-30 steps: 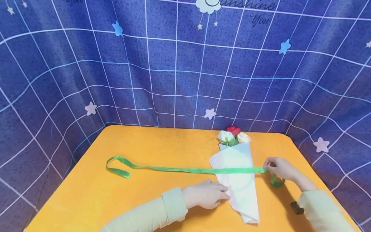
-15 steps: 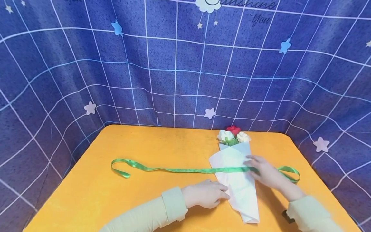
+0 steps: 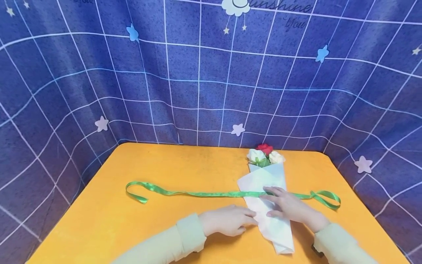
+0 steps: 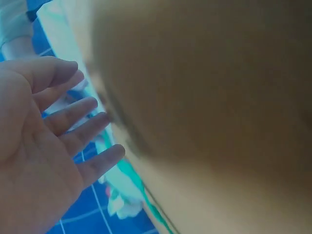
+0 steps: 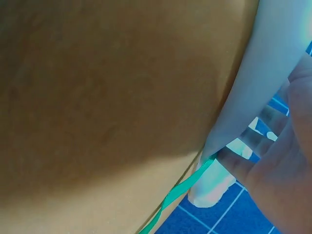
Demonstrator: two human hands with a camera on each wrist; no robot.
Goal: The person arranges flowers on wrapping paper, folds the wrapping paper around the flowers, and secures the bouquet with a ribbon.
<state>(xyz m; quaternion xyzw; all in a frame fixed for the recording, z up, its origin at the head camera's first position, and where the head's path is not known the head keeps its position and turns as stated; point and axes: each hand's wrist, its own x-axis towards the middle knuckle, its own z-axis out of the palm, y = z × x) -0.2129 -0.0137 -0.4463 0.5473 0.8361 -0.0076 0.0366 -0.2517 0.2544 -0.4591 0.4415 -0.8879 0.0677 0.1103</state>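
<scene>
A bouquet wrapped in white paper (image 3: 275, 231) lies on the table, its red rose (image 3: 265, 148), white rose (image 3: 255, 155) and cream rose (image 3: 276, 157) showing at the far end. Across the wrap runs a long green ribbon (image 3: 211, 194), looped at both ends. My left hand (image 3: 227, 220) touches the paper's left edge, fingers extended; the left wrist view shows them spread beside the bouquet. Over the wrap, my right hand (image 3: 290, 206) rests with its fingers spread, the upper ones at the ribbon. In the right wrist view the ribbon (image 5: 183, 187) passes under the fingers.
The orange table (image 3: 184, 165) has rounded far corners. Behind it and along both sides hangs a blue grid-patterned cloth (image 3: 197, 91) with stars. A small dark object (image 3: 317, 251) shows at the right sleeve.
My right hand has let go of the ribbon's right part and moved left onto the wrap. The ribbon's right end now lies looped on the table. My left hand has barely moved.
</scene>
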